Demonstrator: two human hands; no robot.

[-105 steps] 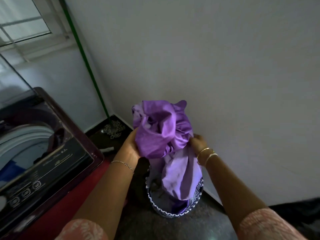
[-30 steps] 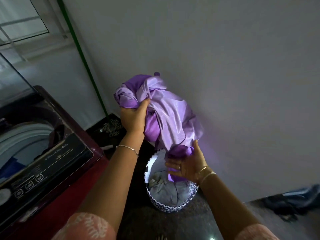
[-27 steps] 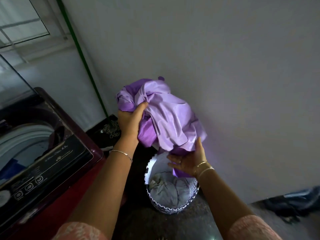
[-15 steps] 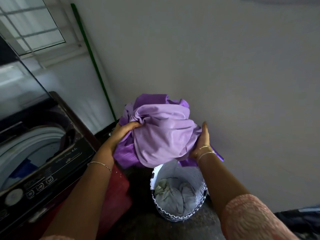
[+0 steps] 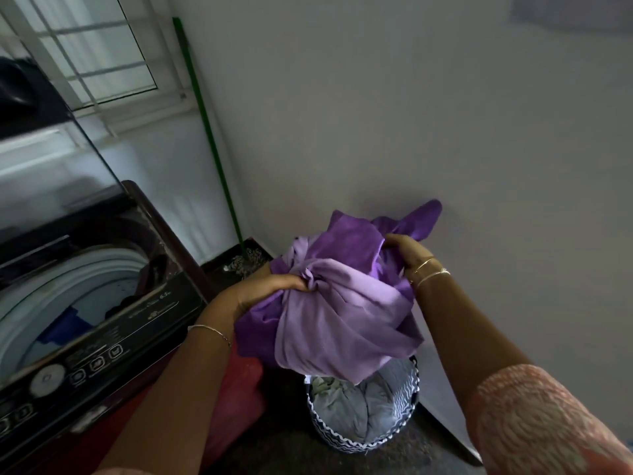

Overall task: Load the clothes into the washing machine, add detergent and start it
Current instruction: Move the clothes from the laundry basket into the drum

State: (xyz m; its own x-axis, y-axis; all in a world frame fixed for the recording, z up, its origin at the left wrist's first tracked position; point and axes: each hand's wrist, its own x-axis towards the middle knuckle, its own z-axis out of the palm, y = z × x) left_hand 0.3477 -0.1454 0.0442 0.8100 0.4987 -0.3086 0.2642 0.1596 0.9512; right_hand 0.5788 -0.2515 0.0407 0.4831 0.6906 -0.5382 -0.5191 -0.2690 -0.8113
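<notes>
A bunched purple cloth point(image 5: 339, 310) hangs in the air above the laundry basket point(image 5: 404, 426), which stands on the floor and still holds grey clothes point(image 5: 359, 406). My left hand point(image 5: 260, 293) grips the cloth at its left side. At the cloth's upper right edge my right hand point(image 5: 406, 252) clutches a darker purple fold. The top-loading washing machine point(image 5: 102, 323) stands at the left with its lid point(image 5: 51, 159) raised; blue and dark clothes lie in its drum point(image 5: 65, 323).
The machine's control panel point(image 5: 82, 358) with buttons and a dial faces me. A green pole point(image 5: 205, 132) leans in the corner by the window point(image 5: 85, 46). A white wall point(image 5: 411, 114) is close behind the basket. A red thing point(image 5: 236, 392) sits below the machine's front.
Both hands have gathered the purple cloth into a tighter bundle and carried it a little left toward the machine. My right hand shifted from under the cloth to its upper right edge.
</notes>
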